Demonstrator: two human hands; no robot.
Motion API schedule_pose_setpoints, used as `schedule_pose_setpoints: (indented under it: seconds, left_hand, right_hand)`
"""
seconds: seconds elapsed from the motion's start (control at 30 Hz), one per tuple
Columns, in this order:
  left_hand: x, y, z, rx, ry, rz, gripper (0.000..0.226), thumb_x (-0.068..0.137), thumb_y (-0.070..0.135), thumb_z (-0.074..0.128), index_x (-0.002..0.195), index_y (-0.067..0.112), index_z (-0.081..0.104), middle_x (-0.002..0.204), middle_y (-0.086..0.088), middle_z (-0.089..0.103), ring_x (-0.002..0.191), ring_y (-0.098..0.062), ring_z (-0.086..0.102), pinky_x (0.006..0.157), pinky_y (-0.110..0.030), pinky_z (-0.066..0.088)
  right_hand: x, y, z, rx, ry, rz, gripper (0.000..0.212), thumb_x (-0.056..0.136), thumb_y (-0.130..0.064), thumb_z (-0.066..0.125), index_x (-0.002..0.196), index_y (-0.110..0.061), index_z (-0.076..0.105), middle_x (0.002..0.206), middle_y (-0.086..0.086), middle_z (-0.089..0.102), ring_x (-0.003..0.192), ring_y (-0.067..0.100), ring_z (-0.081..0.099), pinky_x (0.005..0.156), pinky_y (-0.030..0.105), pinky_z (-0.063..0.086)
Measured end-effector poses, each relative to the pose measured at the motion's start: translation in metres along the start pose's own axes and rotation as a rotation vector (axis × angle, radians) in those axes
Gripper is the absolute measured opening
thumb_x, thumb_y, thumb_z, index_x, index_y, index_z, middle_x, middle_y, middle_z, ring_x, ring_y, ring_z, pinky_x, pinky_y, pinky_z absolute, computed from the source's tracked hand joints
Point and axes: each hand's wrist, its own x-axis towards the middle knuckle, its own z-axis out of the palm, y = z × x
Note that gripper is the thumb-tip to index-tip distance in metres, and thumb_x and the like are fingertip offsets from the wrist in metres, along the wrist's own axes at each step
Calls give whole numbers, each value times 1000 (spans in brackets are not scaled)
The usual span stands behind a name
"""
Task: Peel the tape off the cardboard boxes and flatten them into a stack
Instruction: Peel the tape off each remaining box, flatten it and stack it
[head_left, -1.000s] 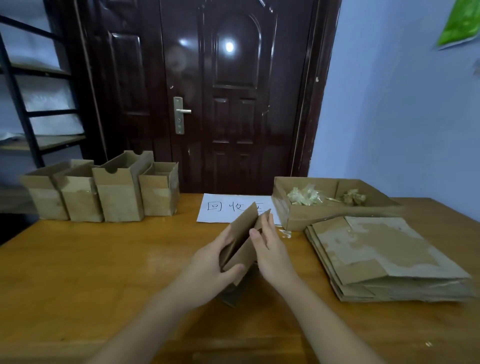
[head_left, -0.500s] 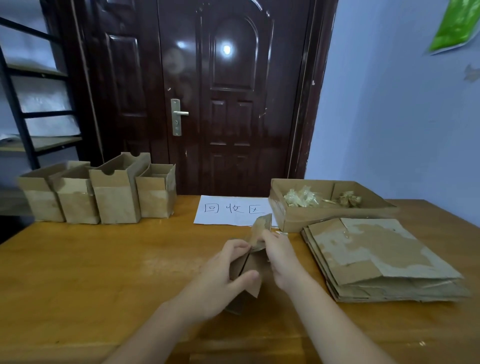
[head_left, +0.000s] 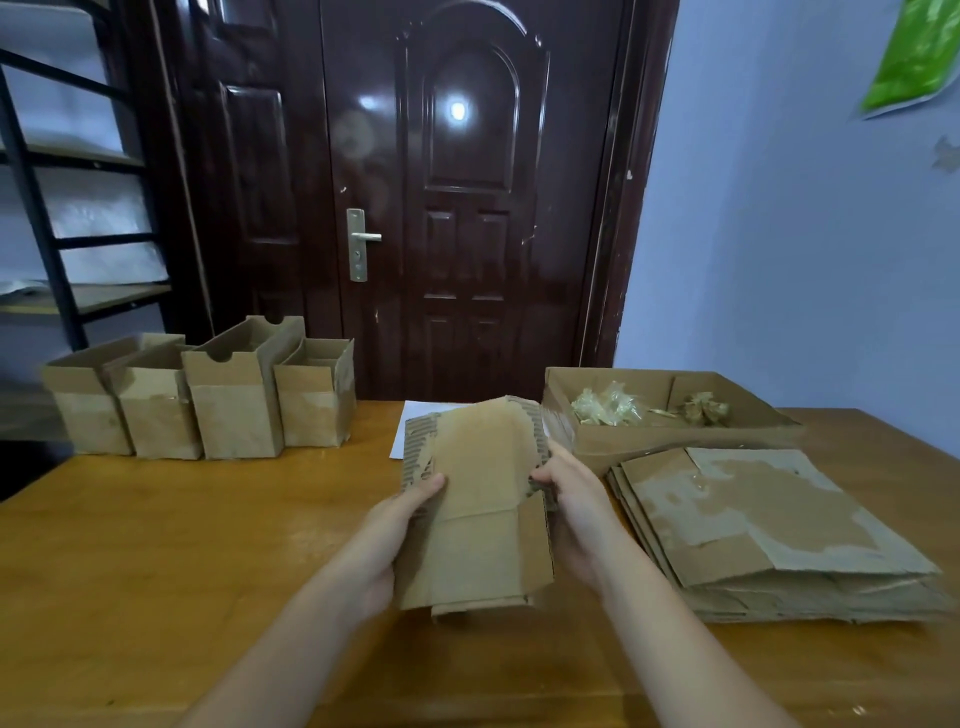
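From the head camera, a flattened cardboard box (head_left: 475, 512) is held between both hands just above the wooden counter (head_left: 208, 545). The left hand (head_left: 387, 540) grips its left edge, thumb curled over the front face and fingers hidden behind. The right hand (head_left: 576, 512) holds the right edge, its thumb hooked over the torn corrugated rim; its fingers seem to wrap behind, though the board hides them. The box's top flap stands up, its surface paper partly stripped.

Just right of the right hand lies a stack of flattened boxes (head_left: 769, 530) on the counter. Behind that stack sits an open tray box (head_left: 670, 441) holding crumpled tape (head_left: 605, 408). At the far left, four upright boxes (head_left: 208, 400) stand in a row. A white paper sheet (head_left: 402, 434) shows behind the held box.
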Motion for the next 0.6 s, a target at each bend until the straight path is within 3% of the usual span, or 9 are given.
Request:
schedule_pose_setpoints:
  seconds: [0.1, 0.17, 0.23, 0.3, 0.37, 0.47, 0.6]
  left_hand:
    - [4, -5, -3, 95, 136, 151, 48, 76, 58, 81, 112, 28, 69, 94, 5, 79, 86, -20, 77, 64, -32, 58]
    - [11, -8, -6, 195, 291, 272, 42, 78, 54, 82, 110, 30, 68, 96, 9, 77, 91, -17, 72, 67, -30, 52]
    - [17, -11, -7, 250, 377, 349, 46, 80, 48, 82, 116, 28, 61, 103, 12, 72, 97, -11, 68, 69, -28, 49]
    - [22, -13, -8, 316, 410, 424, 61, 82, 45, 83, 129, 31, 46, 102, 18, 67, 95, -1, 63, 68, -22, 45]
    - [26, -15, -10, 428, 383, 502, 74, 86, 41, 80, 142, 37, 31, 105, 23, 61, 96, 2, 59, 71, -18, 43]
    - [33, -18, -13, 793, 351, 603, 67, 94, 46, 69, 149, 46, 32, 120, 23, 49, 112, -7, 56, 84, -25, 45]
    - [38, -26, -13, 1332, 329, 423, 77, 92, 74, 50, 158, 41, 28, 114, 8, 43, 106, -24, 59, 79, -35, 47]
  right_hand:
    - [3, -1, -5, -144, 31, -24, 52, 99, -5, 49, 135, -43, 50, 101, -3, 78, 87, 14, 75, 66, 28, 59]
    - [6, 2, -9, -305, -3, -41, 55, 101, -24, 59, 150, -40, 40, 119, -13, 73, 103, 7, 71, 77, 23, 56]
    - [8, 6, -12, -461, -61, -85, 80, 91, -46, 72, 156, -47, 26, 149, -29, 42, 128, -3, 50, 96, 21, 45]
    - [6, 7, -13, -706, -152, -208, 95, 79, -50, 82, 149, -64, 19, 145, -49, 21, 133, -17, 32, 107, 17, 37]
    - [8, 13, -15, -961, -174, -323, 105, 79, -39, 85, 157, -52, 17, 158, -39, 9, 145, -13, 16, 118, 23, 24]
    - [15, 24, -20, -1096, -174, -338, 98, 80, -27, 86, 160, -33, 29, 164, -26, 12, 150, -4, 14, 121, 25, 16]
    - [24, 44, -27, -1193, -211, -195, 88, 82, -26, 84, 157, -24, 37, 165, -15, 25, 152, 8, 22, 121, 24, 15]
